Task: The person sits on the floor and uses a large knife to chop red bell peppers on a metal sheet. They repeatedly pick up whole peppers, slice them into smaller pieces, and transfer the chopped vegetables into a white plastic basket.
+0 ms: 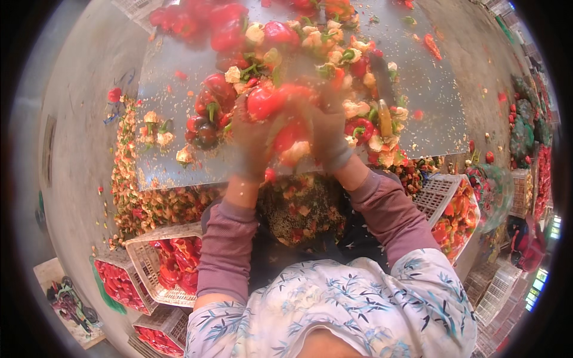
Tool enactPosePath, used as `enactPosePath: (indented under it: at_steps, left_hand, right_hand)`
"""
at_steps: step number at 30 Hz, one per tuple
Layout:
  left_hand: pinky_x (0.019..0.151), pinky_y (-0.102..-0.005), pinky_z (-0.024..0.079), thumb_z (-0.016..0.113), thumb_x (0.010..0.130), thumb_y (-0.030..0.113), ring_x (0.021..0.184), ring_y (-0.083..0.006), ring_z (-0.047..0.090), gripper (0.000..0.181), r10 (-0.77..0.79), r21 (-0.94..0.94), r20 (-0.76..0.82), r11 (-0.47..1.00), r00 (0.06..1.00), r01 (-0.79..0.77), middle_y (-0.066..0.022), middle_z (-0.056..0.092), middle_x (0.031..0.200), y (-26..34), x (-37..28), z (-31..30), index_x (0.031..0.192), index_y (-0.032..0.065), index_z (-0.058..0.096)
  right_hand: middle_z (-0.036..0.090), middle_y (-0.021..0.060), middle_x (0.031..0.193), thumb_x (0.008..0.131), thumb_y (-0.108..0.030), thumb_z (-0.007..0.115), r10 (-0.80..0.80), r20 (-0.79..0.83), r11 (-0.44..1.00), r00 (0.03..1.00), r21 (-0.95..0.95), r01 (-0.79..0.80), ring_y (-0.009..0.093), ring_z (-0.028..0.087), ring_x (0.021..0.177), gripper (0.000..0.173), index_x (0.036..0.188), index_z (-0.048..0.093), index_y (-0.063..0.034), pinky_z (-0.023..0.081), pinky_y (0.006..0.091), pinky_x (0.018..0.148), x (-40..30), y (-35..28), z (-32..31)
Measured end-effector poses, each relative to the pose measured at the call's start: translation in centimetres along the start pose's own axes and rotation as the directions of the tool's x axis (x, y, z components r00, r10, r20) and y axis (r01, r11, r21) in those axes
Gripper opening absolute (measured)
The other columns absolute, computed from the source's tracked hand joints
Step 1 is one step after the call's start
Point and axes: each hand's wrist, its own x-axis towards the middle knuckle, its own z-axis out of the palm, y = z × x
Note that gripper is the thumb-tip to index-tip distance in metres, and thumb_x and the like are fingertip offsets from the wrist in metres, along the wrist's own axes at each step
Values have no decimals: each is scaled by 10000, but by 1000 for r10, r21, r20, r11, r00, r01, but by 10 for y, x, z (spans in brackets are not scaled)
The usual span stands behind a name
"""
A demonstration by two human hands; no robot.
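My left hand (255, 134), in a thin glove and blurred, is closed around a red bell pepper (262, 104) above the metal tabletop (179, 172). My right hand (329, 129), gloved too, is close beside it at the same cluster of red pepper; blur hides whether it grips a piece. A pale pepper core (295, 152) shows between the hands. Right of them lies a knife with a yellowish handle (384, 118), its dark blade pointing away. Whole red peppers (219, 91) lie left of my hands, and cut cores with green stems (356, 107) are scattered around.
Crates of red pepper pieces (165, 232) stand on the floor at the lower left, and another crate (441, 192) at the right. Heaps of cores and seeds (130, 179) lie along the table's left and near edges. More red peppers (228, 27) are piled at the far side.
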Motion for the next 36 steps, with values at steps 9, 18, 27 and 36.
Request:
enactPosePath:
  at_steps: [9,18,27,36]
  left_hand:
    - [831,-337,528,838,746,100,943,-178,634,485,129,324,-194,944,972,-61,-96,661,1052,-26,2,14,1148,10,583]
    - [887,-379,523,678,886,74,1062,-231,638,417,424,654,323,546,846,-523,-129,662,1123,-47,-12,4,1277,-4,558]
    - [961,-328,492,694,844,67,1104,-168,594,549,-262,-498,388,747,884,440,-77,616,1202,-23,5,-23,1353,-19,505]
    - [933,-320,523,811,759,30,1065,-146,613,636,-382,-221,475,820,792,528,-59,641,1183,-30,-4,-36,1329,8,529]
  right_hand:
    - [663,45,1035,952,-24,610,599,-198,660,776,672,-338,96,632,892,264,1212,572,-43,521,241,755,-8,15,28]
    - [630,68,1086,939,6,606,393,-337,866,856,448,-221,126,633,906,262,1197,566,-15,529,269,755,-9,12,20]
    - [689,99,1015,899,-112,604,-27,224,1000,974,-8,30,243,671,917,196,1067,676,-44,546,344,783,1,44,-38]
    - [699,35,868,963,-107,612,44,364,999,931,-40,-31,93,626,754,130,932,702,-20,504,259,638,-18,28,-45]
